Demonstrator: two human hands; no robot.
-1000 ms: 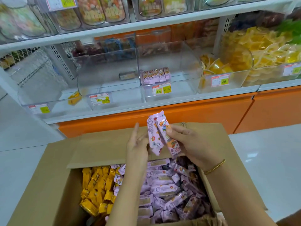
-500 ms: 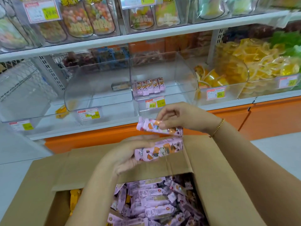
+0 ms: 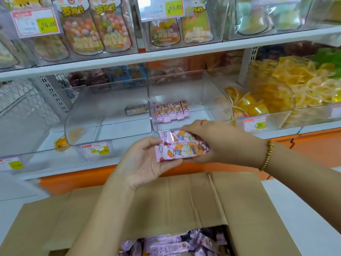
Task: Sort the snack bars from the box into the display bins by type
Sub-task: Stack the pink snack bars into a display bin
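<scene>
Bright, even light falls from overhead, with only soft, faint shadows under the white shelf (image 3: 166,56). The clear bins (image 3: 217,93) carry pale glare along their curved walls, and the floor (image 3: 310,209) on the right is washed nearly white. The pink snack bars (image 3: 182,150) in the middle look fairly sharp. The price tags (image 3: 35,23) are soft, and the orange base (image 3: 73,180) smears at the left. Straight shelf lines bow toward the edges.

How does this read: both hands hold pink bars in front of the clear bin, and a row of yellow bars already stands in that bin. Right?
Not quite. In the head view the row of bars standing in the clear bin is pink, not yellow. The rest holds: the left hand and right hand both hold pink bars in front of that bin.
</scene>
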